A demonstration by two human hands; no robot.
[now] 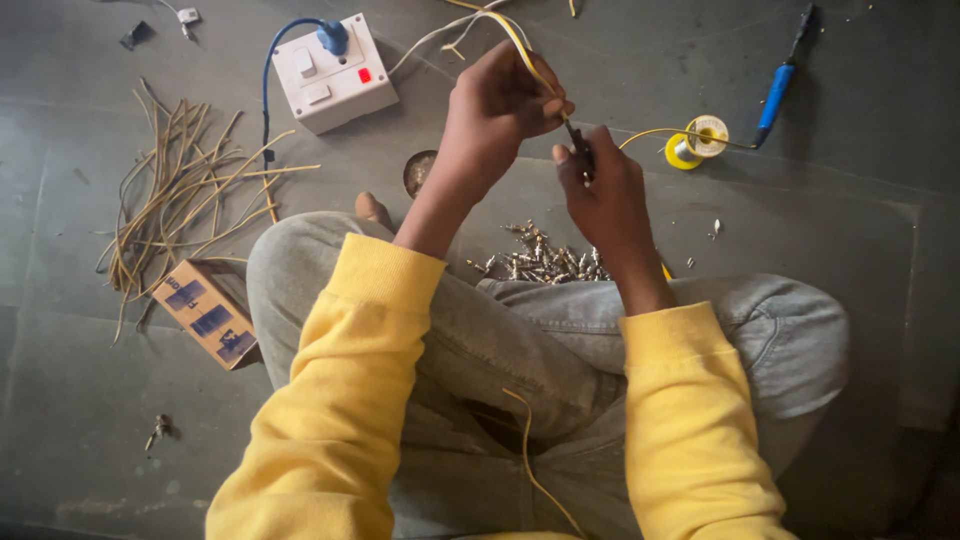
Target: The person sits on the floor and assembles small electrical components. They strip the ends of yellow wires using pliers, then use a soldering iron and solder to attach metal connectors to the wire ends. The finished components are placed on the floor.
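hands pinched on a yellow wire over the floor

the person sat cross-legged on the grey floor (820,250), yellow sleeves reaching forward. the left hand (500,105) was closed around a thin yellow wire (520,45), thumb and fingers pinched together on it. the right hand (600,185) sat just right of it and a little nearer, closed on a small dark tool (578,140) whose tip met the wire between the two hands.

near the knees lay a heap of small metal connectors (540,262). far left stood a white switch box (333,72) with a blue plug, and left of it a loose bundle of cut wires (180,190). a cardboard box (210,312) lay near the left knee. far right sat a yellow solder spool (695,143) and a blue-handled soldering iron (782,80).
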